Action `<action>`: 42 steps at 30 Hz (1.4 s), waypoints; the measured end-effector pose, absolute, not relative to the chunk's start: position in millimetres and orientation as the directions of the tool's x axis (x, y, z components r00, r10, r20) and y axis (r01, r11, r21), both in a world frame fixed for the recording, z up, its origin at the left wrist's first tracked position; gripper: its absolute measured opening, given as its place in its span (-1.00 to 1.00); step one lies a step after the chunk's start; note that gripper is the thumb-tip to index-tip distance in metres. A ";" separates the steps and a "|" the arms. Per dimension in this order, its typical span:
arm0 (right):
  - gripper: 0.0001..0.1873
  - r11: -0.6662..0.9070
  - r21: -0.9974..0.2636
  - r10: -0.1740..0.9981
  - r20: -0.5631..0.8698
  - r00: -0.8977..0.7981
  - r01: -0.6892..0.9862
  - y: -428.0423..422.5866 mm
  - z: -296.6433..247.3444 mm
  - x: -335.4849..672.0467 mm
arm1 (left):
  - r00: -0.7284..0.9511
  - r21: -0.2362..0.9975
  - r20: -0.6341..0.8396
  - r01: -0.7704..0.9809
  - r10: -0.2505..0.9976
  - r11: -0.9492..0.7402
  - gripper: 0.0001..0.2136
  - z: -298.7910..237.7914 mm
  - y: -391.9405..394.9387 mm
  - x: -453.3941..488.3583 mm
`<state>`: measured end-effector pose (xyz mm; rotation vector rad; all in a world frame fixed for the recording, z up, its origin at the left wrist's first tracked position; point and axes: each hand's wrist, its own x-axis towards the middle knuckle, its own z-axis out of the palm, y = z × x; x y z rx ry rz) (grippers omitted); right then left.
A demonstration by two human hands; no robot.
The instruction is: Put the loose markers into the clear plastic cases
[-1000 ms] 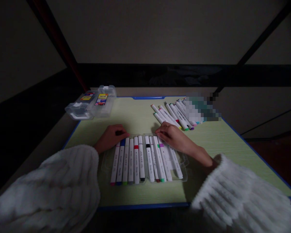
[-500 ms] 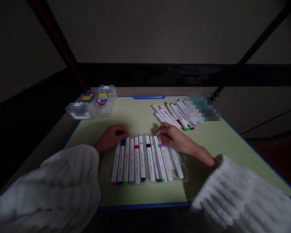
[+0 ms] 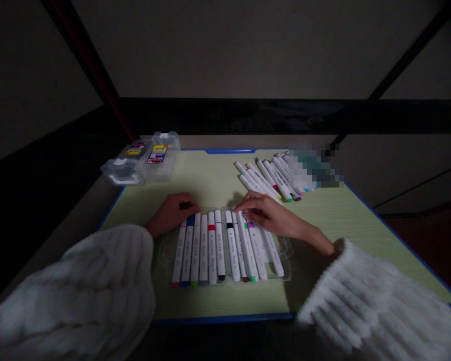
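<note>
A clear plastic case (image 3: 287, 275) lies flat before me with two rows of white markers with coloured ends. My left hand (image 3: 173, 212) is closed at the case's far left edge, thumb and fingertip together just above the marker tops. My right hand (image 3: 269, 214) bends over the right row, its fingertips around the top of a green-ended marker (image 3: 248, 250). Beside that marker lie a black-banded marker (image 3: 231, 248) and a purple-banded marker (image 3: 257, 253). At the row's right end, one marker (image 3: 273, 253) lies slanted, apart from the others. The right palm is hidden.
Loose markers (image 3: 272, 175) lie in a pile at the back right, partly covered by a blurred patch. An open clear plastic box (image 3: 133, 168) with coloured labels stands at the back left. The pale green table (image 3: 206, 188) has a blue rim.
My right hand's fingertips have shifted slightly left along the marker tops, with the index finger stretched further. My left hand, the case and the loose markers stay in place.
</note>
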<state>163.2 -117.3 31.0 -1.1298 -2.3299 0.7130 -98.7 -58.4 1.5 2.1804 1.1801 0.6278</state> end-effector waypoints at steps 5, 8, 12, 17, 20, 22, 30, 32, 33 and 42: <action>-0.77 0.589 -0.616 0.752 0.182 -0.633 0.522 -117.6 29.4 165.2 | 0.494 0.682 0.129 0.585 0.860 -0.439 -0.81 2.8 -58.5 -97.3; -0.78 0.612 -0.591 0.733 0.177 -0.656 0.524 -116.7 28.3 167.8 | 0.503 0.687 0.132 0.575 0.854 -0.445 -0.81 3.4 -58.4 -96.8; -0.77 0.627 -0.569 0.728 0.185 -0.660 0.532 -116.4 27.7 171.2 | 0.506 0.694 0.156 0.555 0.849 -0.458 -0.83 3.1 -57.6 -97.6; -0.78 0.636 -0.545 0.732 0.202 -0.650 0.547 -116.7 26.3 171.8 | 0.507 0.716 0.192 0.513 0.840 -0.473 -0.86 3.8 -57.6 -98.8; -0.79 0.642 -0.529 0.741 0.241 -0.627 0.555 -116.6 24.4 168.0 | 0.499 0.727 0.222 0.488 0.838 -0.483 -0.87 5.4 -58.7 -98.5; -0.79 0.638 -0.519 0.751 0.256 -0.609 0.569 -116.5 22.8 164.6 | 0.492 0.739 0.244 0.464 0.836 -0.489 -0.87 6.8 -59.8 -97.9; -0.82 0.546 -0.523 0.836 0.292 -0.464 0.655 -115.2 12.4 155.6 | 0.609 0.743 0.253 0.375 0.752 -0.554 -0.88 15.4 -69.1 -95.2; -0.84 0.527 -0.537 0.849 0.301 -0.434 0.658 -114.8 11.7 154.8 | 0.642 0.726 0.246 0.374 0.726 -0.577 -0.88 16.7 -71.2 -95.1; -0.86 0.517 -0.544 0.855 0.306 -0.418 0.660 -114.7 12.3 154.8 | 0.652 0.713 0.245 0.380 0.718 -0.589 -0.87 17.0 -71.7 -95.2; -0.93 0.439 -0.627 0.896 0.258 -0.360 0.643 -117.3 30.4 167.8 | 0.674 0.597 0.256 0.453 0.693 -0.662 -0.90 17.5 -68.7 -98.9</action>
